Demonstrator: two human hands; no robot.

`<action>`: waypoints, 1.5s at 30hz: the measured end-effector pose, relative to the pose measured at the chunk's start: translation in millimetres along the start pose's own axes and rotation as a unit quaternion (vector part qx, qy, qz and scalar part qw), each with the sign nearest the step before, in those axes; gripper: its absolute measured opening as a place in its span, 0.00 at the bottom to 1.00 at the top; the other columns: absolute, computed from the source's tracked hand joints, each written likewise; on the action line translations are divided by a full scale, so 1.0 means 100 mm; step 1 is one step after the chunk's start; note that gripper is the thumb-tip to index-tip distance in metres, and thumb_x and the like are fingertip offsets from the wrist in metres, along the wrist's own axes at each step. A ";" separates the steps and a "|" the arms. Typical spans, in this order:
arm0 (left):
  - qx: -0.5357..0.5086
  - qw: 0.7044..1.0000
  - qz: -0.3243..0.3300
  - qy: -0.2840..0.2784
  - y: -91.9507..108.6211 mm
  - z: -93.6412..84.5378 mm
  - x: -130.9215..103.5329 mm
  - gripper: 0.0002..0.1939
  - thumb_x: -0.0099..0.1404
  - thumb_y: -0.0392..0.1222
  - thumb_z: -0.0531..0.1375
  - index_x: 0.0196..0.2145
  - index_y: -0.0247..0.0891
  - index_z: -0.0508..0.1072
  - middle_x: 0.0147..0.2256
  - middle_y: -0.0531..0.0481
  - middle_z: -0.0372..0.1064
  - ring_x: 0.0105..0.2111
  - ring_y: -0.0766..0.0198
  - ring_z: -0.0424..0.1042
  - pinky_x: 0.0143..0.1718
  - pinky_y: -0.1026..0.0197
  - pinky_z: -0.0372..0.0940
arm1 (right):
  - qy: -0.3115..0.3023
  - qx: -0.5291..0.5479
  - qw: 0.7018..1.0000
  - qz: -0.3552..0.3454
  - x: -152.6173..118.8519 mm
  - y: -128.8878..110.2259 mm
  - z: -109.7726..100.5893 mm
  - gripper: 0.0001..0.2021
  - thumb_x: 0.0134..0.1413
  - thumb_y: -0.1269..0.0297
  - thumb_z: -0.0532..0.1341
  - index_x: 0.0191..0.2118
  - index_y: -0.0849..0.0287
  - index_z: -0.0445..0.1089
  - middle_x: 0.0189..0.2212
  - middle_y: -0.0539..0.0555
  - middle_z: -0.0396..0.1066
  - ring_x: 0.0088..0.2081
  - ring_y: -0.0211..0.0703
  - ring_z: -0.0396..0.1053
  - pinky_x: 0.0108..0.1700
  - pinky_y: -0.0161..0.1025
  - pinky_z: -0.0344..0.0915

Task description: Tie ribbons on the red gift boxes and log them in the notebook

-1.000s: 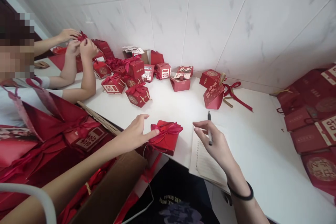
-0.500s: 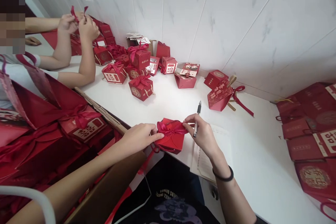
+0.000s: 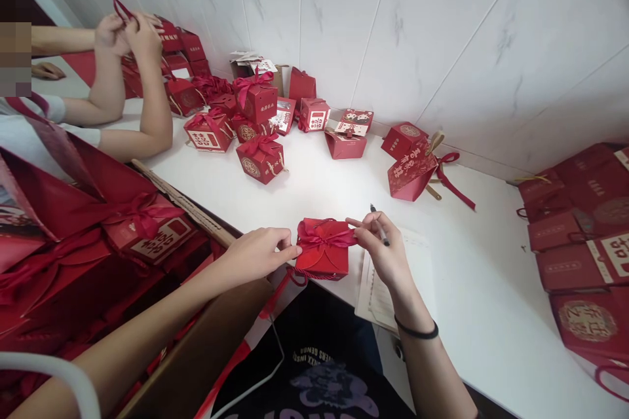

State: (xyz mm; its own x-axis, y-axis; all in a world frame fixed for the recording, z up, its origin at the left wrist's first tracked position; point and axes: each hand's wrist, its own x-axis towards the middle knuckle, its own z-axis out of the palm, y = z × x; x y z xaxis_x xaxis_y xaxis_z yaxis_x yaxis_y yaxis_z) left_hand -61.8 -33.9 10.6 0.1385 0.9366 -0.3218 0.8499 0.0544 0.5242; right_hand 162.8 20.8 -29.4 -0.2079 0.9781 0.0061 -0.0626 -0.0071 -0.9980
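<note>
A small red gift box [image 3: 322, 263] with a twisted red cord at its front sits on the white table before me. A dark red ribbon bow [image 3: 324, 236] lies across its top. My left hand [image 3: 263, 252] is closed at the box's left side, thumb and fingertips on the bow's left loop. My right hand [image 3: 386, 249] pinches the bow's right end between thumb and forefinger. Tucked among the right fingers is a pen [image 3: 383, 233], its tip pointing away from me. Beneath the right hand lies an open notebook [image 3: 415, 262], partly covered.
Red gift boxes [image 3: 260, 158] stand along the wall, with a ribboned box [image 3: 410, 177] behind my right hand. More boxes [image 3: 584, 262] are stacked at right. A carton [image 3: 184, 203] of red boxes is at left. Another person's hands [image 3: 130, 36] hold a ribbon at far left.
My right hand has drawn slightly right with the ribbon end, and the pen in it has tipped. My left fingers have shifted back toward the box's left edge. The other person's hands moved left.
</note>
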 end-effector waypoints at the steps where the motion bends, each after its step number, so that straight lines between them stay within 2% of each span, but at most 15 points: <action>1: 0.001 1.000 0.004 -0.003 0.00 0.00 0.00 0.17 0.62 0.54 0.49 0.24 0.39 0.65 0.25 0.54 0.67 0.25 0.64 0.64 0.27 0.64 0.53 | 0.009 0.021 1.000 0.009 0.00 0.01 0.00 0.09 0.46 0.65 0.62 0.28 0.57 0.58 0.25 0.47 0.60 0.47 0.50 0.68 0.37 0.36 0.66; 5: 0.005 1.000 0.014 -0.014 -0.01 -0.01 0.00 0.19 0.62 0.55 0.49 0.23 0.39 0.64 0.24 0.53 0.66 0.24 0.65 0.62 0.26 0.64 0.52 | 0.060 0.095 0.993 0.047 0.00 0.05 0.02 0.12 0.42 0.65 0.64 0.27 0.57 0.58 0.27 0.47 0.59 0.47 0.50 0.68 0.35 0.35 0.67; 8: 0.011 0.999 0.019 -0.043 -0.03 -0.04 -0.01 0.20 0.61 0.56 0.49 0.22 0.39 0.64 0.22 0.54 0.65 0.23 0.65 0.62 0.25 0.64 0.52 | 0.081 0.102 0.990 0.053 0.00 0.10 0.00 0.14 0.41 0.62 0.65 0.27 0.57 0.57 0.28 0.47 0.58 0.46 0.49 0.68 0.35 0.36 0.68; 11: -0.029 0.997 0.012 -0.077 -0.03 -0.10 0.01 0.19 0.58 0.58 0.53 0.28 0.39 0.67 0.26 0.53 0.68 0.27 0.64 0.66 0.27 0.64 0.56 | 0.103 0.023 0.994 0.010 -0.02 0.13 -0.04 0.13 0.47 0.57 0.63 0.32 0.56 0.59 0.29 0.48 0.60 0.42 0.45 0.68 0.36 0.40 0.70; 14: -0.098 0.995 -0.004 -0.034 0.04 -0.13 0.06 0.21 0.57 0.60 0.55 0.37 0.40 0.67 0.33 0.51 0.71 0.33 0.61 0.70 0.32 0.63 0.61 | 0.125 -0.125 0.984 -0.036 -0.04 0.10 -0.09 0.15 0.50 0.51 0.60 0.34 0.57 0.61 0.30 0.51 0.64 0.37 0.44 0.66 0.34 0.42 0.69; 17: -0.125 0.992 0.013 0.022 0.12 -0.08 0.16 0.19 0.60 0.57 0.52 0.39 0.40 0.66 0.36 0.50 0.70 0.35 0.60 0.70 0.35 0.61 0.62 | 0.080 -0.216 0.971 -0.067 -0.08 0.03 -0.11 0.15 0.52 0.50 0.59 0.33 0.58 0.61 0.30 0.54 0.67 0.34 0.44 0.67 0.34 0.42 0.67; 21: -0.127 0.990 0.037 0.054 0.16 0.03 0.23 0.13 0.61 0.51 0.52 0.32 0.38 0.67 0.32 0.51 0.69 0.30 0.63 0.67 0.33 0.61 0.60 | 0.005 -0.245 0.963 -0.112 -0.13 0.01 -0.10 0.12 0.53 0.55 0.60 0.38 0.56 0.62 0.37 0.54 0.69 0.35 0.43 0.68 0.37 0.41 0.65; 23: -0.168 0.983 0.045 0.058 0.15 0.05 0.24 0.13 0.61 0.50 0.53 0.30 0.37 0.67 0.31 0.52 0.68 0.30 0.64 0.66 0.33 0.62 0.59 | -0.019 -0.252 0.960 -0.120 -0.15 0.03 -0.10 0.09 0.54 0.58 0.60 0.39 0.56 0.63 0.38 0.53 0.69 0.34 0.42 0.67 0.38 0.40 0.65; 26: -0.272 0.960 0.065 0.030 0.15 0.04 0.24 0.12 0.59 0.49 0.56 0.30 0.36 0.68 0.28 0.54 0.66 0.27 0.68 0.63 0.30 0.64 0.57 | -0.039 -0.235 0.964 -0.120 -0.17 0.03 -0.11 0.07 0.55 0.59 0.59 0.37 0.56 0.64 0.35 0.52 0.68 0.31 0.40 0.65 0.35 0.39 0.64; 29: -0.390 0.917 0.073 -0.025 0.15 0.02 0.25 0.10 0.56 0.46 0.59 0.28 0.36 0.67 0.22 0.57 0.60 0.21 0.72 0.57 0.24 0.66 0.52 | -0.049 -0.186 0.975 -0.107 -0.18 0.01 -0.11 0.08 0.55 0.59 0.59 0.36 0.57 0.63 0.33 0.51 0.66 0.29 0.38 0.64 0.32 0.37 0.63; 32: -0.459 0.883 0.076 -0.063 0.14 0.03 0.27 0.09 0.55 0.44 0.59 0.25 0.34 0.67 0.22 0.57 0.59 0.20 0.73 0.56 0.23 0.66 0.50 | -0.060 -0.138 0.983 -0.104 -0.17 -0.01 -0.11 0.08 0.55 0.59 0.60 0.35 0.57 0.63 0.32 0.50 0.66 0.29 0.37 0.64 0.32 0.36 0.62; 38: -0.491 0.865 0.066 -0.080 0.14 0.06 0.28 0.12 0.57 0.45 0.59 0.23 0.34 0.65 0.20 0.57 0.56 0.20 0.74 0.56 0.22 0.66 0.50 | -0.060 -0.110 0.988 -0.094 -0.18 -0.01 -0.11 0.08 0.53 0.59 0.62 0.35 0.56 0.63 0.30 0.50 0.65 0.31 0.38 0.63 0.33 0.36 0.61; 42: -0.505 0.858 0.051 -0.078 0.15 0.06 0.27 0.16 0.58 0.50 0.60 0.25 0.34 0.64 0.21 0.56 0.59 0.19 0.74 0.57 0.22 0.67 0.51 | -0.061 -0.085 0.990 -0.094 -0.20 -0.03 -0.11 0.08 0.54 0.60 0.62 0.34 0.56 0.63 0.29 0.49 0.65 0.31 0.38 0.63 0.33 0.35 0.61; 45: -0.499 0.859 0.045 -0.107 0.15 0.06 0.27 0.18 0.59 0.53 0.58 0.26 0.35 0.64 0.20 0.56 0.60 0.16 0.75 0.56 0.18 0.68 0.47 | -0.064 -0.078 0.989 -0.106 -0.21 -0.04 -0.10 0.07 0.53 0.61 0.62 0.33 0.56 0.64 0.28 0.49 0.65 0.29 0.37 0.62 0.31 0.34 0.61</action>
State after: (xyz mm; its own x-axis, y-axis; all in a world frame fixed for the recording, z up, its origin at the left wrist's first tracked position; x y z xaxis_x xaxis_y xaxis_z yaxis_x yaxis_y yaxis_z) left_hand -42.3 -9.3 5.3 0.3627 0.8732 -0.3254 -0.0141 0.3543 0.9350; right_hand 177.3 2.7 -26.0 -0.3286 0.9198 0.2145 0.0310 0.2375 -0.9709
